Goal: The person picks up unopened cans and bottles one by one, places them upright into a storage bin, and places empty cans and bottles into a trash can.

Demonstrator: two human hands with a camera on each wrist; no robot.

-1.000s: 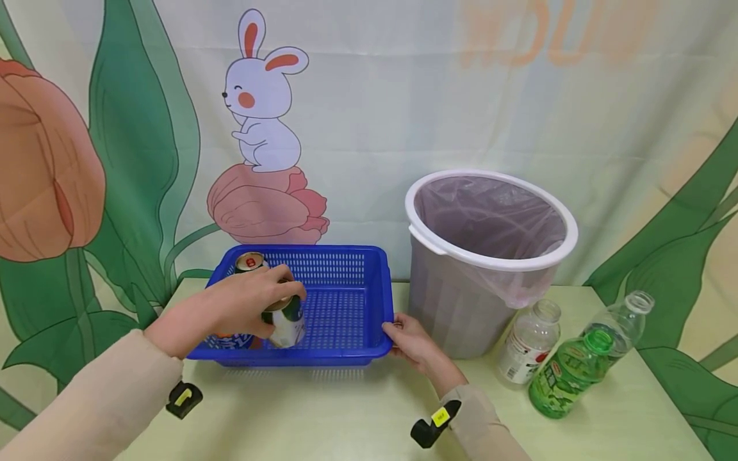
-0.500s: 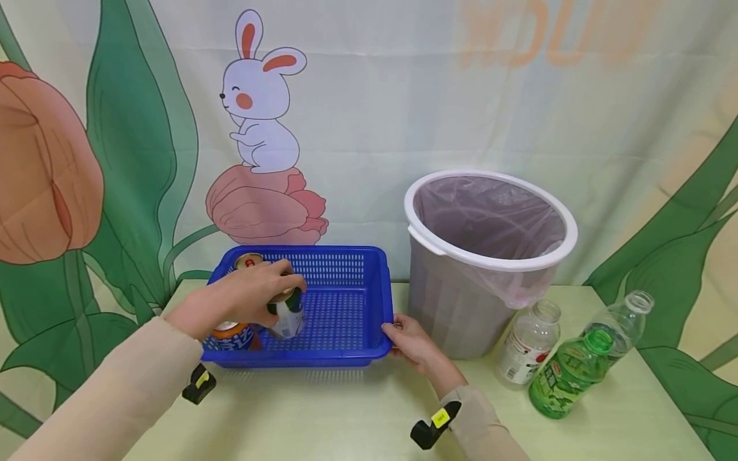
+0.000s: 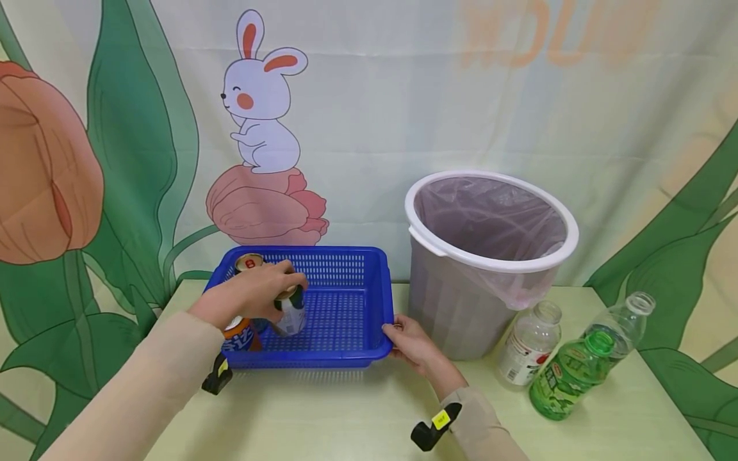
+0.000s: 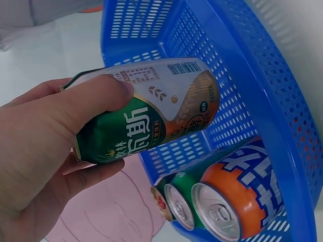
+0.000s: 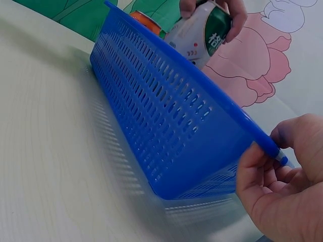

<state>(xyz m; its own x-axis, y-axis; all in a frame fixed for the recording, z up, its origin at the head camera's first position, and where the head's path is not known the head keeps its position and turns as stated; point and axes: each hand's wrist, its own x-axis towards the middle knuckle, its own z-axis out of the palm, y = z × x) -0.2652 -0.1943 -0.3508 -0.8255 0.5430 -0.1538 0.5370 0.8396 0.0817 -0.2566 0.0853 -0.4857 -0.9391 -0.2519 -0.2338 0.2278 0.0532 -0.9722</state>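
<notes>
My left hand grips a green and white drink can near its top, with thumb and fingers round it. In the head view this can is inside the blue plastic basket, left of its middle. My right hand pinches the basket's right rim between thumb and fingers; the right wrist view shows this grip close up. At the basket's left end stand an orange and blue can and a can with a gold top. A further green can shows between them in the left wrist view.
A grey bin with a white rim and a plastic liner stands right of the basket. Beyond it are a clear bottle with a white label, a green bottle and another clear bottle. A printed curtain hangs behind the table.
My left hand has shifted slightly right and back with the green and white can, and its forearm has swung right, uncovering the orange and blue can. The right hand keeps its place on the rim.
</notes>
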